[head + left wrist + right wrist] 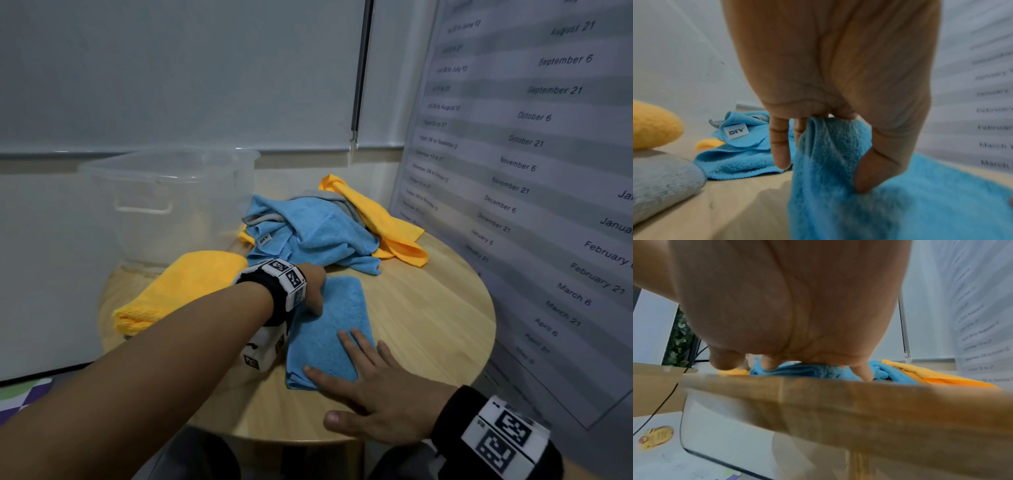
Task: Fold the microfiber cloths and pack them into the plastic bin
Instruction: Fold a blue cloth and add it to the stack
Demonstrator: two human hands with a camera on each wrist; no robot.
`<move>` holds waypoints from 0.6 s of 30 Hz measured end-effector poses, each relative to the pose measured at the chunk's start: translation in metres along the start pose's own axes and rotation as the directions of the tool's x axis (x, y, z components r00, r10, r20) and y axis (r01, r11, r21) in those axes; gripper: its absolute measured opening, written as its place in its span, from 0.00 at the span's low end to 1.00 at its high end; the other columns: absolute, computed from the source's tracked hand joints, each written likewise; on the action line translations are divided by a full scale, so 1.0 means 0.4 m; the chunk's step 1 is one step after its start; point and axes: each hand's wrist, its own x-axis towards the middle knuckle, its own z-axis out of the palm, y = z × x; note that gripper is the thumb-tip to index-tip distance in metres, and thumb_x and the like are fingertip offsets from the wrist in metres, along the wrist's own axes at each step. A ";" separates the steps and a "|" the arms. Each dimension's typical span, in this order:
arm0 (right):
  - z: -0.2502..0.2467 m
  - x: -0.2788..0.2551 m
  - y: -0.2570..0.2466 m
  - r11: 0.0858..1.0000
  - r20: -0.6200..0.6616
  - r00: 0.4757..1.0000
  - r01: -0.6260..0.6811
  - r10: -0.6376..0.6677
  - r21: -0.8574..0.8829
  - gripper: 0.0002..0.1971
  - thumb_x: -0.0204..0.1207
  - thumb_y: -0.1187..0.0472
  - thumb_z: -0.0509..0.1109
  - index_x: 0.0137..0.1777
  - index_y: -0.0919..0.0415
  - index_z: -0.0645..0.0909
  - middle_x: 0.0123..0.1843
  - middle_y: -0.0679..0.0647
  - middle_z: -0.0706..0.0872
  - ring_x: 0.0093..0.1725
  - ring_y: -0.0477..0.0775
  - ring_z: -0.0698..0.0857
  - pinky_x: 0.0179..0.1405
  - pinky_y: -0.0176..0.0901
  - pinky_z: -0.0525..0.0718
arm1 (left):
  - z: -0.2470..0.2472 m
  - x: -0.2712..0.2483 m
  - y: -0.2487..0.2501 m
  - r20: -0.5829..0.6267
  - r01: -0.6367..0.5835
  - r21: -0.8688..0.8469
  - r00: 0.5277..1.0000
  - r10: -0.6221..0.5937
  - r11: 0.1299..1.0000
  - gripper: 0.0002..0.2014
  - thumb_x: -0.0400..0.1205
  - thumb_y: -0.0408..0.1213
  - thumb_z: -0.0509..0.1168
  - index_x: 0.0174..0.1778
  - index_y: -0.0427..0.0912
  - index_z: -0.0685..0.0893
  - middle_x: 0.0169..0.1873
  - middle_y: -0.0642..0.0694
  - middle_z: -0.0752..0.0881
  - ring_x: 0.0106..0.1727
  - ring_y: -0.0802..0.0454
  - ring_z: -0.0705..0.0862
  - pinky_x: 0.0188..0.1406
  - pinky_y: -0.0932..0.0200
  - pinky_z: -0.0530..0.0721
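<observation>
A folded blue cloth (334,325) lies on the round wooden table (428,325), in front of me. My left hand (313,287) pinches its far left edge between thumb and fingers; in the left wrist view that hand (838,129) holds a raised fold of the blue cloth (859,186). My right hand (370,377) lies flat with straight fingers on the cloth's near end, seen from below in the right wrist view (797,353). A clear plastic bin (164,202) stands at the back left. A folded yellow cloth (181,287) sits left of my left wrist.
A loose heap of blue cloths (308,233), yellow cloths (383,222) and a grey one lies at the table's back. A printed date chart (531,171) leans along the right side. A grey folded cloth (659,181) lies near my left hand. The wall stands close behind.
</observation>
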 end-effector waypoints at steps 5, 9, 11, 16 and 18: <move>-0.028 -0.014 0.003 0.999 -0.152 0.988 0.037 -0.032 0.032 0.26 0.78 0.31 0.50 0.76 0.22 0.50 0.85 0.56 0.43 0.84 0.55 0.38 0.80 0.58 0.39 | -0.081 -0.037 -0.011 -0.027 -0.143 -0.127 0.990 0.141 0.982 0.19 0.76 0.48 0.71 0.56 0.39 0.85 0.54 0.45 0.87 0.53 0.48 0.84 0.49 0.58 0.80; -0.097 -0.042 -0.015 0.904 -0.672 0.725 0.175 0.150 0.391 0.20 0.78 0.39 0.60 0.47 0.51 0.87 0.46 0.45 0.87 0.47 0.41 0.83 0.51 0.47 0.81 | -0.199 -0.121 -0.046 -0.167 -0.286 -0.202 0.953 0.254 0.937 0.16 0.74 0.48 0.74 0.47 0.39 0.85 0.46 0.45 0.88 0.46 0.48 0.85 0.47 0.54 0.83; -0.136 -0.046 -0.027 0.602 -0.621 0.658 0.307 0.426 0.737 0.27 0.75 0.37 0.59 0.39 0.61 0.86 0.31 0.53 0.86 0.31 0.49 0.86 0.36 0.48 0.81 | -0.260 -0.179 -0.059 -0.287 -0.364 -0.226 0.911 0.295 0.904 0.10 0.73 0.45 0.75 0.39 0.46 0.82 0.37 0.50 0.86 0.39 0.52 0.83 0.39 0.59 0.80; -0.218 -0.013 -0.054 -0.319 -0.242 0.926 0.332 0.290 0.888 0.46 0.72 0.25 0.45 0.64 0.67 0.78 0.53 0.72 0.87 0.50 0.69 0.89 0.42 0.55 0.88 | -0.329 -0.326 -0.089 -0.604 -0.554 0.004 0.662 0.444 0.832 0.10 0.72 0.39 0.76 0.42 0.45 0.80 0.31 0.61 0.78 0.31 0.63 0.74 0.31 0.73 0.69; -0.254 0.003 -0.076 -0.487 -0.353 0.916 0.400 0.188 0.777 0.43 0.75 0.28 0.48 0.69 0.65 0.79 0.63 0.72 0.83 0.59 0.69 0.86 0.48 0.58 0.89 | -0.303 -0.377 -0.102 -0.610 -0.636 0.133 0.552 0.569 0.760 0.11 0.72 0.41 0.74 0.44 0.40 0.81 0.34 0.62 0.76 0.34 0.62 0.70 0.33 0.71 0.69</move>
